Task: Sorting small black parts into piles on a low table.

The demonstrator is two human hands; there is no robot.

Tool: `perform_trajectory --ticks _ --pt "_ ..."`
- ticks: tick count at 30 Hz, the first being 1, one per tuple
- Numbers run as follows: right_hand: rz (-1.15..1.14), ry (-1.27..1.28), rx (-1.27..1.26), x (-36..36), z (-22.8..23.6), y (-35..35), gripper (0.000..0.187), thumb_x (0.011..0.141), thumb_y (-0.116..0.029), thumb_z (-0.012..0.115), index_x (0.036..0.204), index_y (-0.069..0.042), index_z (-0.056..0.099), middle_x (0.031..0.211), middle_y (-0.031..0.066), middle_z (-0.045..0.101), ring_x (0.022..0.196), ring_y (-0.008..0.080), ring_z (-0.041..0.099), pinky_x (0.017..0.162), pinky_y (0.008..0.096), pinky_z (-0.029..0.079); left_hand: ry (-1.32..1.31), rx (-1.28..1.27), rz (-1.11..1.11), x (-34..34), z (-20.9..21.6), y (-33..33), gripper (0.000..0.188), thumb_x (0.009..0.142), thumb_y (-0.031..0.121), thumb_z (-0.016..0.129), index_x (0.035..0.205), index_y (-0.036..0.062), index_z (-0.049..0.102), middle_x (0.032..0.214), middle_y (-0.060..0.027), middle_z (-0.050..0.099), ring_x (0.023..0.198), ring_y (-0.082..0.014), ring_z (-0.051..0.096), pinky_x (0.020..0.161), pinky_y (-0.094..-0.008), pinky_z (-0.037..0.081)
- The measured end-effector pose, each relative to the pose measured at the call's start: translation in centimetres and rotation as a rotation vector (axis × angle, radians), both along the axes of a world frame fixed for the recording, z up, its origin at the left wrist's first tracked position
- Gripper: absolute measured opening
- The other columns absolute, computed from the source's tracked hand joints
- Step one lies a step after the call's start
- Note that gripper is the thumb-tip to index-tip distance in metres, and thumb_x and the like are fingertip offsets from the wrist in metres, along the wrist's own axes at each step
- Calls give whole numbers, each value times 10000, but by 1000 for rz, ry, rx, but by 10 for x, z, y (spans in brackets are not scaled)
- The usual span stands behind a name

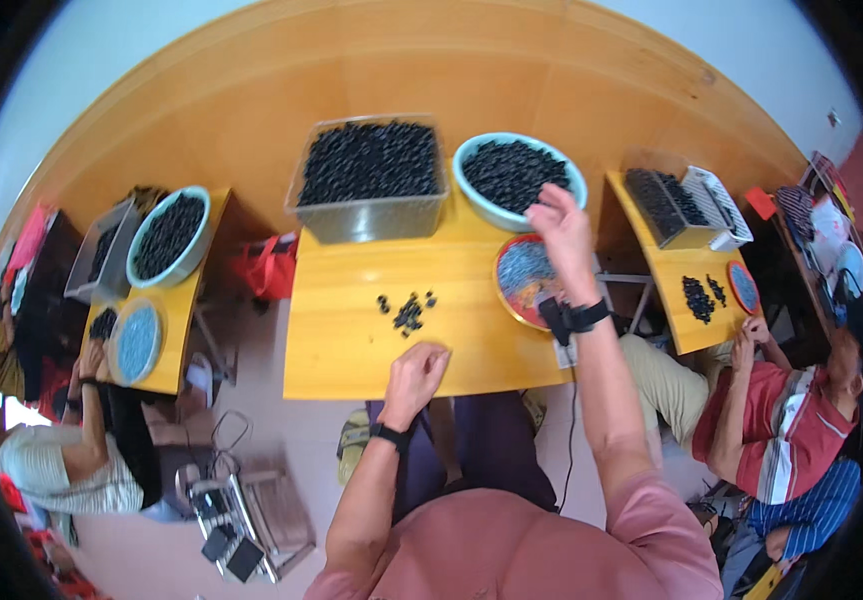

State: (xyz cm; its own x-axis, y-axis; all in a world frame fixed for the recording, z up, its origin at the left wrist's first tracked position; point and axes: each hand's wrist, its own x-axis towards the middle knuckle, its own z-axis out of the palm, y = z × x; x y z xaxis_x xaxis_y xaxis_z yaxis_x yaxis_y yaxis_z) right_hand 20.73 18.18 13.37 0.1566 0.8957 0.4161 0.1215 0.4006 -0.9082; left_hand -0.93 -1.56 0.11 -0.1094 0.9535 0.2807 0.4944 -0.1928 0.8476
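My left hand (418,375) is closed at the table's front edge, its fingers curled in; whatever they may hold is hidden. Just beyond it lies a loose group of small black pieces (409,313) on the yellow table (351,360). Over the near right rim of a turquoise basin (469,183) full of black pieces reaches my right hand (563,228). Its fingers are apart and slightly blurred, with no piece visible in them. Under my right wrist sits a round red-rimmed tray (500,292) of small blue-grey pieces, partly covered by the hand and forearm.
A clear plastic bin (366,220) heaped with black pieces stands at the back left. To either side, co-workers sit at yellow tables (166,365) with similar bins and trays. A red bag (269,268) is left of my table. A dark cable (571,440) hangs at its right.
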Motion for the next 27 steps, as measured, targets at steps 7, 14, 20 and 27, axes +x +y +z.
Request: perform_trajectory --ticks 7,14,20,27 --pt "392 -634 -101 -48 -58 -38 163 839 -95 704 960 5 746 903 166 753 842 265 741 756 349 567 -5 -3 23 0 -1 1 151 913 157 708 923 6 704 795 -145 663 698 -302 660 664 -386 534" --pt "504 -859 20 -129 -86 -52 175 838 -93 620 927 -34 758 941 196 732 911 378 698 831 477 544 6 78 22 0 0 1 172 900 144 737 860 -16 688 766 -155 675 622 -244 651 599 -343 523" --pt "615 -1133 274 -169 -86 -43 246 811 6 590 980 -84 745 1019 145 706 1041 332 666 905 444 517 -42 24 20 3 6 1 135 893 128 713 870 2 670 773 -162 650 674 -336 654 648 -420 532" --pt "600 -1208 283 -171 -98 -38 218 795 12 616 975 -39 728 1004 155 692 991 342 670 884 448 509 16 56 13 2 4 3 152 885 123 728 858 -20 683 762 -172 664 650 -275 663 623 -373 529"
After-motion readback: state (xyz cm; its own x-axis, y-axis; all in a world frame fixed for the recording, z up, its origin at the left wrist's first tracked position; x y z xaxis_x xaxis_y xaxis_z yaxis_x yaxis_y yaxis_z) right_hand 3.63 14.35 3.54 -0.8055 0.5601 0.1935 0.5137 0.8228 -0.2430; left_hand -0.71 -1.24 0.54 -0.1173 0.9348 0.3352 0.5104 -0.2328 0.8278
